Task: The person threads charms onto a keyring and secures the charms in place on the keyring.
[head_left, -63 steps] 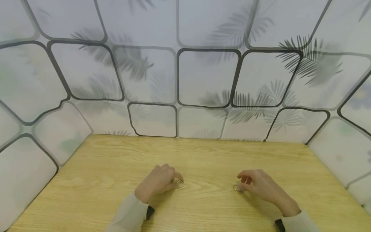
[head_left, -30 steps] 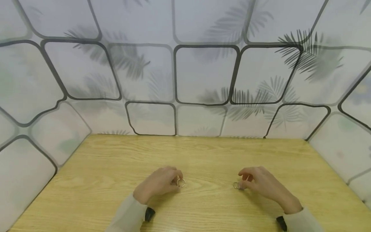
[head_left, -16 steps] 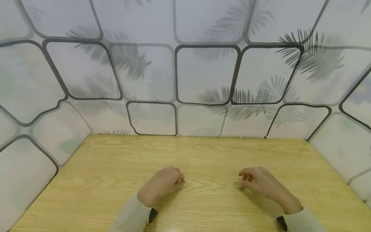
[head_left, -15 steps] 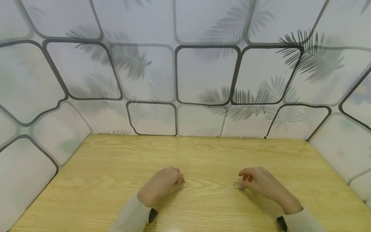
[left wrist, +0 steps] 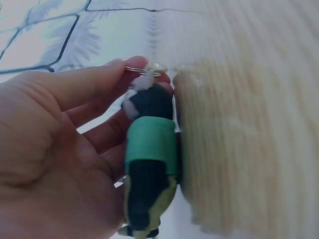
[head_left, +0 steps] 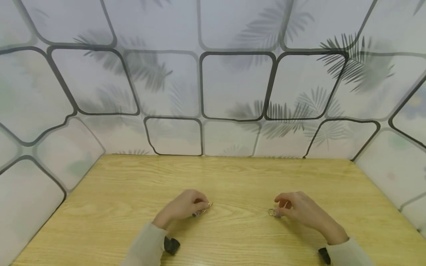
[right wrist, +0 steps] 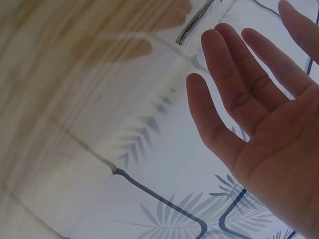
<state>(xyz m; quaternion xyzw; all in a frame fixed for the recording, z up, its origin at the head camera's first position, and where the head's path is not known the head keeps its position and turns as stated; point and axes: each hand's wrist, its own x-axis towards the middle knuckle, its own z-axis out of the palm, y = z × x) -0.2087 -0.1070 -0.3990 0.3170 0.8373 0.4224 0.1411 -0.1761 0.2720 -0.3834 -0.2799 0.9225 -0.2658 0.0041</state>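
Note:
My left hand (head_left: 184, 205) pinches the metal ring of a keychain (left wrist: 152, 137) between thumb and fingers, just above the wooden table. In the left wrist view its figure hangs below the ring, with a dark and pale head, a green middle and a black and tan lower part. Over the table's right side is my right hand (head_left: 306, 214), its fingers loosely bent and spread. A second small ring (head_left: 271, 212) shows beside its thumb tip; whether they touch is unclear. The right wrist view shows the hand's fingers (right wrist: 227, 74) apart, with nothing visible between them.
The wood-grained table (head_left: 229, 244) runs back to a white wall (head_left: 236, 85) patterned with dark outlines and grey leaves. More of this covering rises at both sides. A black strap piece (head_left: 171, 245) shows below the left sleeve (head_left: 144, 244), and another at the right wrist.
My left hand has turned over its keychain: the ring, earlier seen face on, now shows edge on, and a dark end of the figure appears below the fingers. The right hand stays nearly still.

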